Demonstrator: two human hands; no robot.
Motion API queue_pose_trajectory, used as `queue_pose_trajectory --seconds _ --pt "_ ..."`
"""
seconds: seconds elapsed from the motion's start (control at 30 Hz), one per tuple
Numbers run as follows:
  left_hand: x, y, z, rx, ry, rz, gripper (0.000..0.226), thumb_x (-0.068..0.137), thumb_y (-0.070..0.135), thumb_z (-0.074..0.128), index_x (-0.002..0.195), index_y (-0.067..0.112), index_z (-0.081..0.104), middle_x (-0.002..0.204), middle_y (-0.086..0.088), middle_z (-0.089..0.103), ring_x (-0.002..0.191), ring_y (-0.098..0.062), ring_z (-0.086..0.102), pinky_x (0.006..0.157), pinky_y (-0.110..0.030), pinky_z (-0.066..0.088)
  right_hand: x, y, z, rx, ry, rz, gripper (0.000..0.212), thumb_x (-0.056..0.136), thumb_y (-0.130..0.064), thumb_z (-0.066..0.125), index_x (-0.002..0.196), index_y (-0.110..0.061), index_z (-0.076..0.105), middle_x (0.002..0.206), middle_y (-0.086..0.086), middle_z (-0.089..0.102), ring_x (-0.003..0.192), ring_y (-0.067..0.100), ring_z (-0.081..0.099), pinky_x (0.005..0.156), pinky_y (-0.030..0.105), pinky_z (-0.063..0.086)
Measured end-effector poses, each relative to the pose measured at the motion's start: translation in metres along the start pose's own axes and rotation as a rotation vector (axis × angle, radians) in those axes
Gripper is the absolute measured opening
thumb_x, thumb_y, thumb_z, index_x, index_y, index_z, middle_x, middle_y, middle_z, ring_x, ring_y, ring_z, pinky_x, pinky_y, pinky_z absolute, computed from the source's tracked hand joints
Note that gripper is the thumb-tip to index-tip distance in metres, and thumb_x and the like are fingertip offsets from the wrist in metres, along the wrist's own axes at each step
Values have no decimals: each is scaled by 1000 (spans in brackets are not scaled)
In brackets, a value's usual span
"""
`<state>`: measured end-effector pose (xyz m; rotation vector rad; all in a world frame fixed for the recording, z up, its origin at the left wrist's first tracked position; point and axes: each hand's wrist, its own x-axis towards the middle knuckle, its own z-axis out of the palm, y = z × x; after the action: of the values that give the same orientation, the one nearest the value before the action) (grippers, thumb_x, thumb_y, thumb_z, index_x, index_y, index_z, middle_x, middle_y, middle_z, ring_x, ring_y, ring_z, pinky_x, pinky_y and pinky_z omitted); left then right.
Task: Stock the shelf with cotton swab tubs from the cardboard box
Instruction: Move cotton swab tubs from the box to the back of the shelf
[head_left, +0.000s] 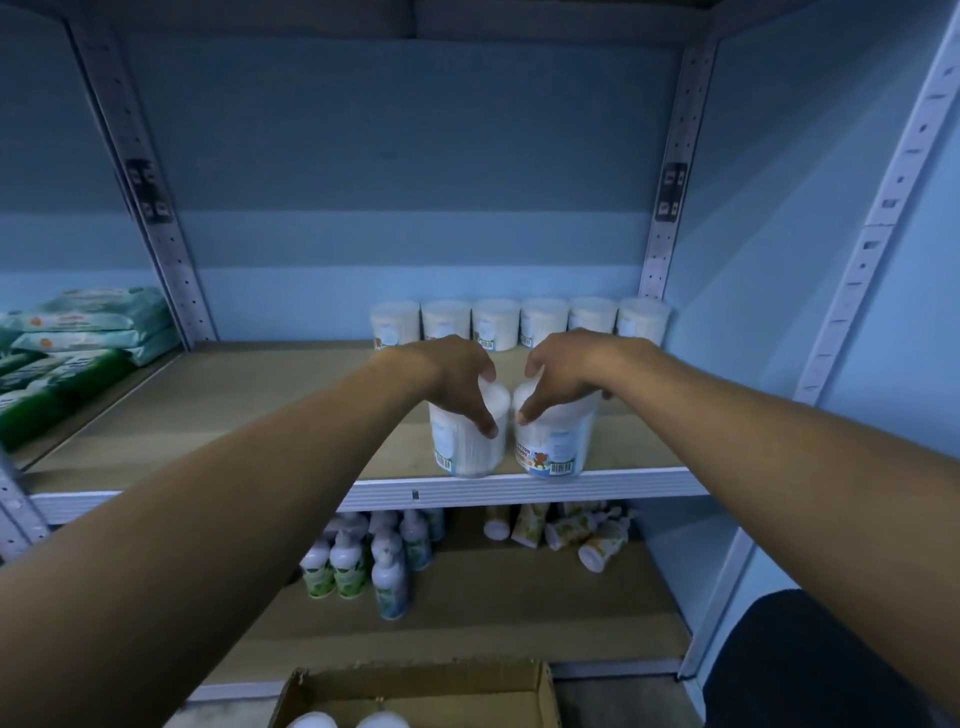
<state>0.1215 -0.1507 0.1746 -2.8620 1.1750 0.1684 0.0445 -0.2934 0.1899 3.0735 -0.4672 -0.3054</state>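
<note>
Two cotton swab tubs stand side by side at the front edge of the middle shelf (208, 415). My left hand (457, 379) grips the top of the left tub (467, 447) from above. My right hand (566, 374) grips the lid of the right tub (556, 452), which shows a bear label. A row of several more tubs (519, 322) lines the shelf's back wall on the right. The cardboard box (415, 691) sits open at the bottom, with two white tub lids (343, 721) showing inside.
Stacked wipe packs (78, 343) fill the left neighbouring shelf. The lower shelf holds pump bottles (363, 561) and tipped tubes (566, 530). Metal uprights (670, 208) frame the bay. A dark rounded object (810, 660) sits at lower right.
</note>
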Motion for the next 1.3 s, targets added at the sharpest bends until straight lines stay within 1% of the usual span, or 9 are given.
queue_pose_trajectory --seconds 0.07,0.13,0.33,0.53,0.7,0.83,1.03,1.2,1.3 --pt "-4 2 -1 8 3 2 85 68 63 78 142 32 47 149 7 43 135 -18 43 105 -34 41 -7 0 0 -46 18 -32 79 71 -61 80 138 -26 57 139 0 55 120 25 55 89 37 53" --pt "-7 4 -1 11 2 6 84 69 60 79 143 32 48 149 7 43 136 -18 43 107 -36 41 -10 0 3 -51 23 -49 83 70 -55 84 142 -28 53 142 -1 53 123 25 53 93 37 50" --pt "-9 7 9 18 36 20 74 75 43 82 141 30 51 146 4 48 135 -20 44 106 -38 43 -8 3 26 23 103 -47 79 70 -37 89 140 -32 51 138 5 50 120 26 55 81 32 45" --pt "1 9 17 2 105 34 67 77 35 82 138 27 57 140 2 57 129 -21 50 101 -36 46 -3 8 35 49 152 -32 75 73 -27 88 138 -34 52 139 5 50 121 27 55 79 32 43" --pt "14 19 18 -35 118 51 65 76 36 83 137 26 59 138 1 58 128 -23 50 102 -38 46 1 21 36 40 158 -9 76 74 -26 87 140 -33 50 138 7 51 121 27 55 78 33 43" --pt "30 32 20 -62 142 77 65 77 36 83 136 25 59 138 2 59 128 -22 51 98 -33 42 3 37 35 44 158 30 76 75 -26 87 141 -33 50 138 8 50 121 27 55 80 32 43" --pt "59 57 18 -95 137 98 65 73 35 85 133 22 62 135 -1 61 123 -23 57 101 -39 49 9 65 35 44 162 74 76 76 -26 86 142 -33 49 137 9 51 121 28 56 81 32 43" --pt "85 72 19 -126 156 128 63 75 33 84 134 24 61 134 0 60 126 -21 52 97 -32 46 19 90 35 34 171 106 72 78 -26 84 141 -33 50 138 9 51 121 28 56 82 32 44" --pt "102 82 19 -142 152 138 63 76 33 84 134 25 61 135 0 60 124 -21 55 97 -31 47 27 104 34 21 173 136 73 76 -30 84 141 -32 51 136 8 51 118 29 58 85 34 47"
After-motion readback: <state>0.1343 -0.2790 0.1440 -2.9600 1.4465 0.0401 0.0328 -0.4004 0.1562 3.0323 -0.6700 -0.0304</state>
